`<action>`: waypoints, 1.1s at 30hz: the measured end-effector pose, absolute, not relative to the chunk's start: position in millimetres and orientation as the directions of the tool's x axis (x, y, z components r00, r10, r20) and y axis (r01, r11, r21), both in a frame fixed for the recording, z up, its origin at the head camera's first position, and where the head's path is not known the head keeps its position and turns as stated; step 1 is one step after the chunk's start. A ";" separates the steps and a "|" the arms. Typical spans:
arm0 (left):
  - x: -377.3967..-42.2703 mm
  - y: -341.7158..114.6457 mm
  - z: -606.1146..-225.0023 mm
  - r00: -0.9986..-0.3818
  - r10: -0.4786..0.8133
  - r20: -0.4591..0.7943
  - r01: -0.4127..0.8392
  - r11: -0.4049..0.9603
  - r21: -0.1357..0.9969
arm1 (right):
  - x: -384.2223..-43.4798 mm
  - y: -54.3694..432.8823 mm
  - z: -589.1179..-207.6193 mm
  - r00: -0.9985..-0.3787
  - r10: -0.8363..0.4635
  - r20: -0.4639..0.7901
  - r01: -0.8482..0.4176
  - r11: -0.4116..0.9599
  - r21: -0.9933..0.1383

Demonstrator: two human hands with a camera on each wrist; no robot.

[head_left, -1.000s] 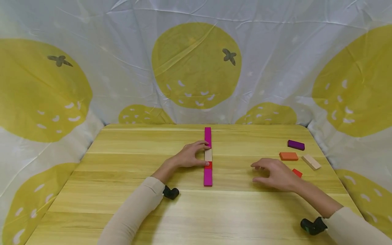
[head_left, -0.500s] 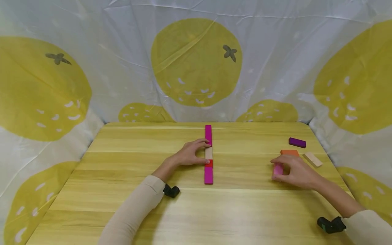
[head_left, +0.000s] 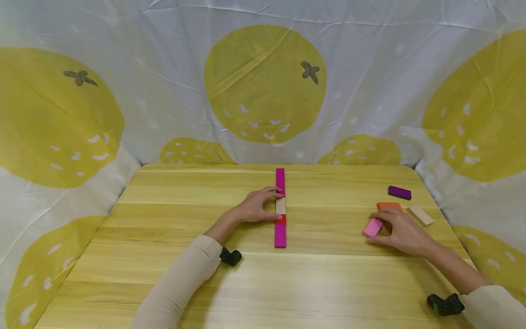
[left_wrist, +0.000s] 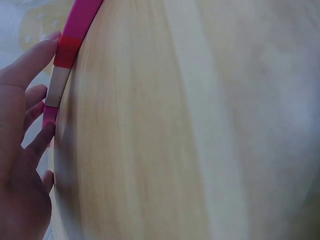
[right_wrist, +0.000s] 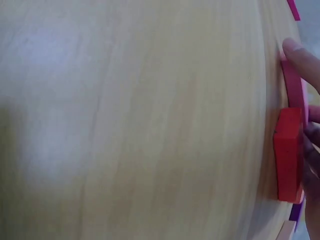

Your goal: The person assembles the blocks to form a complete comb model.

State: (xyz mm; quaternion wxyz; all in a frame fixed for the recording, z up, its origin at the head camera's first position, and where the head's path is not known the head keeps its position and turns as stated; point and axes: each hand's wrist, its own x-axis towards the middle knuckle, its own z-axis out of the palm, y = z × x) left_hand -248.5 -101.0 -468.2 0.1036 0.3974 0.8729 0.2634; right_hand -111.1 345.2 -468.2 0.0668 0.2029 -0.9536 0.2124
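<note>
A straight row runs up the table's middle: a near magenta block (head_left: pixel 280 236), a red block (head_left: pixel 282 220), a plain wooden block (head_left: pixel 281 205) and a far magenta block (head_left: pixel 280 178). My left hand (head_left: pixel 255 207) rests against its left side, thumb on the red block, fingers at the wooden and far magenta blocks. On the right, a pink block (head_left: pixel 372 227) lies aslant between the thumb and fingers of my right hand (head_left: pixel 404 233), which pinches it. Beside it, a second red block (right_wrist: pixel 288 155) shows in the right wrist view; that hand mostly hides it from the head.
Past the right hand lie an orange block (head_left: pixel 388 206), another plain wooden block (head_left: pixel 420 215) and a purple block (head_left: pixel 399 192). The wooden table (head_left: pixel 164 274) ends at a white cloth (head_left: pixel 370 68) with yellow fruit prints, which hangs behind and along both sides.
My right hand has moved right, away from the row, and come to the pink block, which has turned clockwise between its fingers. The left hand has stayed at the row.
</note>
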 end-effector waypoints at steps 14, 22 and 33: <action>-248.4 -100.7 -473.6 -0.662 0.749 0.036 0.644 0.543 0.539 | -114.5 314.3 -458.1 -0.889 -0.440 0.129 -0.447 0.767 -0.461; -248.7 -100.3 -472.3 -0.664 0.747 0.032 0.638 0.545 0.544 | -114.3 277.7 -450.9 -0.860 -0.499 0.106 -0.480 0.721 -0.500; -248.6 -101.7 -471.3 -0.671 0.740 0.037 0.631 0.544 0.554 | -117.4 237.0 -456.9 -0.803 -0.571 0.169 -0.561 0.631 -0.536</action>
